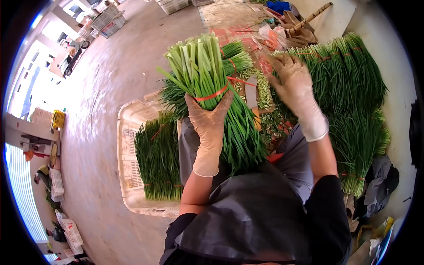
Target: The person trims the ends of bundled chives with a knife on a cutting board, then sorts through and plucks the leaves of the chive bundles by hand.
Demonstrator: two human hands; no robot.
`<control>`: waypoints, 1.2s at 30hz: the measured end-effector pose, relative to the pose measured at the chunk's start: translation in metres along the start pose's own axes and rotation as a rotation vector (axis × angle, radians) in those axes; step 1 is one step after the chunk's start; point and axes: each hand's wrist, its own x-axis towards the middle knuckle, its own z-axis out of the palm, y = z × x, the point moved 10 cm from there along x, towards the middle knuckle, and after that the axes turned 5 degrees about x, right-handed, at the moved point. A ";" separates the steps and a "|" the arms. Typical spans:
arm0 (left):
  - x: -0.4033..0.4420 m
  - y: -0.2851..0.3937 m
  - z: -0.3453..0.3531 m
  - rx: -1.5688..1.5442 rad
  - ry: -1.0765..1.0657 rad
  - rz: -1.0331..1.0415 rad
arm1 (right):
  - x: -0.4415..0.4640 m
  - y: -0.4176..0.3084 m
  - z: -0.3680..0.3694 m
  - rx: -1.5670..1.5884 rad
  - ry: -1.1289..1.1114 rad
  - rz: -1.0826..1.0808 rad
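Note:
My left hand [207, 119], in a soiled pale glove, is wrapped round a thick bunch of garlic chives [198, 75]. Its pale cut ends point up and away from me, and the green leaves hang down toward my lap. A red tie [213, 94] circles the bunch, with a loose tail sticking out to the right. To the right and apart from the bunch, my gloved right hand [289, 79] is raised with fingers spread and nothing visible in them. Beyond the held bunch lie other tied chives [238, 62]. A knife [251, 93] rests beside chopped stem ends [263, 90].
A pale plastic crate [126, 176] at my left holds tied chives [159, 163]. Large stacks of chives [349, 79] line the wall at my right. A bamboo pole [311, 20] and plastic bags [271, 37] lie at the back. A scooter [73, 55] stands far left.

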 end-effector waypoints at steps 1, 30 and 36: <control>-0.001 -0.017 0.007 -0.330 -0.020 -0.181 | 0.004 -0.001 -0.006 0.589 -0.046 0.248; -0.003 0.012 0.016 0.531 0.066 0.311 | 0.053 -0.073 -0.012 0.282 0.186 0.122; -0.001 -0.003 0.017 0.246 -0.034 0.140 | 0.066 -0.067 -0.016 0.469 0.185 -0.130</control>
